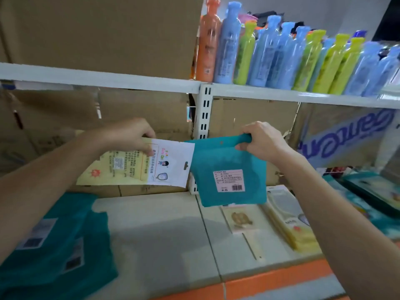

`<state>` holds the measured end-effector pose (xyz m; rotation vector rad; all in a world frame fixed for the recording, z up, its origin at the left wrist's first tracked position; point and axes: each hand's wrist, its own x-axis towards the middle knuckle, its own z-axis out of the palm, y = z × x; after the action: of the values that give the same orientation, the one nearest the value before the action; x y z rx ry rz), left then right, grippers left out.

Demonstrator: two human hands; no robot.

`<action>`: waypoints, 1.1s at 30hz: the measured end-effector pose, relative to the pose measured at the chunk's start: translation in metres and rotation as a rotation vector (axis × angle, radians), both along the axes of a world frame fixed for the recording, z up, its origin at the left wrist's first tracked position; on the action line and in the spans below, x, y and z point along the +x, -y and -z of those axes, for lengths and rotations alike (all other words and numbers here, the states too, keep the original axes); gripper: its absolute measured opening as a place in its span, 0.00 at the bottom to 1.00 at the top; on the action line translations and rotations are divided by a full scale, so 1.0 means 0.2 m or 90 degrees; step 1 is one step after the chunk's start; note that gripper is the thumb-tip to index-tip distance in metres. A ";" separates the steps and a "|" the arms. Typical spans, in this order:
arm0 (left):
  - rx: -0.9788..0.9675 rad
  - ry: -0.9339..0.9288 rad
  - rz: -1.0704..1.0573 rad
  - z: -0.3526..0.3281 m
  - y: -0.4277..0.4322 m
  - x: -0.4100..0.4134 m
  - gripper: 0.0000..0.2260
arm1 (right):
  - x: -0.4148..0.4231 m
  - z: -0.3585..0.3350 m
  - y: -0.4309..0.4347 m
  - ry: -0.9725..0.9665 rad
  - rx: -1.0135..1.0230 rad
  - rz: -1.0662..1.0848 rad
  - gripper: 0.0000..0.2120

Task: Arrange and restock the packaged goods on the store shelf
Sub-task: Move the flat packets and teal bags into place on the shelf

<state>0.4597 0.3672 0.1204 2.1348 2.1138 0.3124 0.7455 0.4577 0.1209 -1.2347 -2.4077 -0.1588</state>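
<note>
Two packs: yellow pack (121, 167), teal pack (229, 167), side by side above shelf (162, 234).
Left hand (132, 135): fingers pinch yellow pack.
Right hand (264, 141): fingers grip teal pack's top.

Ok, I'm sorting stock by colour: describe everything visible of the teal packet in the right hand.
The teal packet is a flat, soft-looking pouch with a small hang hole near its top and a pink barcode label on its face. It hangs above the shelf, top edge gripped by the right hand.
</note>
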 end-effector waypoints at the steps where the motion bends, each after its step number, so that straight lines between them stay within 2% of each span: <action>1: 0.002 -0.004 0.006 0.00 -0.04 0.04 0.03 | 0.04 0.01 -0.03 -0.009 0.005 0.005 0.09; 5: 0.007 0.008 0.045 0.01 -0.20 0.14 0.06 | 0.17 0.02 -0.14 -0.018 0.006 0.045 0.09; 9: 0.005 0.057 0.070 0.01 -0.34 0.23 0.03 | 0.28 0.02 -0.23 -0.031 -0.014 0.066 0.09; 13: -0.024 0.075 0.084 0.05 -0.45 0.35 0.04 | 0.41 0.04 -0.30 -0.060 -0.019 0.082 0.15; 16: -0.029 0.085 0.094 0.08 -0.52 0.45 0.07 | 0.52 0.07 -0.36 -0.073 -0.011 0.075 0.12; 21: -0.026 0.090 0.046 0.14 -0.61 0.69 0.03 | 0.79 0.07 -0.53 -0.094 0.017 0.056 0.09; 26: -0.047 0.136 -0.003 0.22 -0.72 1.08 0.05 | 1.14 0.04 -0.68 -0.116 0.041 0.026 0.11; 30: -0.078 0.147 -0.040 0.31 -0.82 1.39 0.09 | 1.42 0.02 -0.78 -0.097 0.089 0.005 0.07; 33: -0.142 0.132 -0.067 0.37 -0.87 1.55 0.04 | 1.58 0.02 -0.84 -0.086 0.087 -0.003 0.08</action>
<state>0.7706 0.5407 0.0469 1.7916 2.0396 0.2783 1.0613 0.6256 0.1177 -1.1401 -2.2449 -0.2260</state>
